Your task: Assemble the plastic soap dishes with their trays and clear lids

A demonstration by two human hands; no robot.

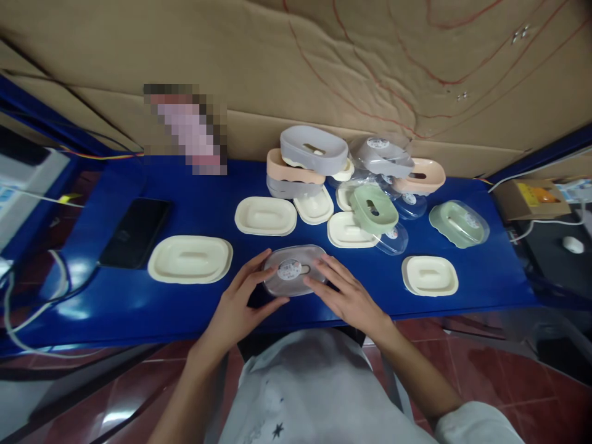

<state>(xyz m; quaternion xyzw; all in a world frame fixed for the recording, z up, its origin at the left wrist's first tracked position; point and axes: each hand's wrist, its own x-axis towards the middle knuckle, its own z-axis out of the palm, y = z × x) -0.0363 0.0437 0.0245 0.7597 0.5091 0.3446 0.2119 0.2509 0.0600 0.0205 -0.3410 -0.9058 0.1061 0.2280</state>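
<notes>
Close to the table's front edge is a grey oval soap box [300, 287] under a clear lid with a round white sticker. My left hand [245, 290] grips its left end, thumb at the near side and fingers at the far side. The fingers of my right hand [345, 288] press on the lid and right end. Cream oval trays lie around it: one tray [185, 274] to the left, another tray [265, 216] behind, and a third tray [431, 276] to the right. A green slotted dish [375, 213] rests tilted across a cream tray behind my right hand.
At the back, grey dishes [314, 148] and an orange dish [293, 169] are stacked beside loose clear lids [411, 205]. A lidded green box [457, 223] stands right. A black phone [134, 234] lies left on the blue table [120, 308]. Cardboard [250, 61] walls the back.
</notes>
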